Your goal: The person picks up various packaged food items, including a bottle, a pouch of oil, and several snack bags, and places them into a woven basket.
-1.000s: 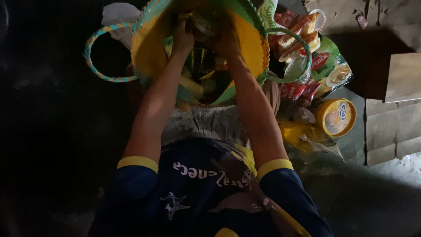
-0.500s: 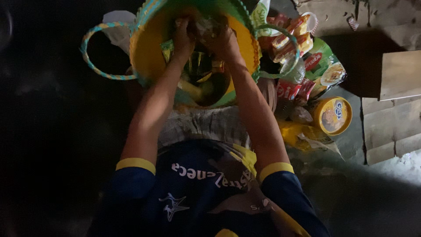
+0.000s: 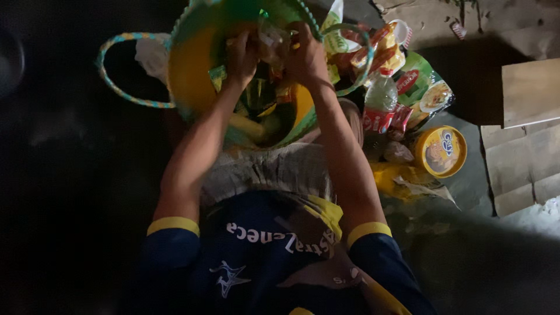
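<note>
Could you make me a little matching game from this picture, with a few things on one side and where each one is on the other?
Things:
1. woven basket
2. round yellow tub
3. clear plastic bottle
4. crinkly clear packet

Places:
A. held between the left hand and right hand
B. on the floor, far right of the groceries
C. under both hands, open
D. among the packets, right of the basket

Pairs: 1-C, 2-B, 3-D, 4-A

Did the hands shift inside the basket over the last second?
Cannot tell. The left hand and right hand sit on a clear packet above the basket in every frame; the head camera drifts, so any shift may be the view's.
</note>
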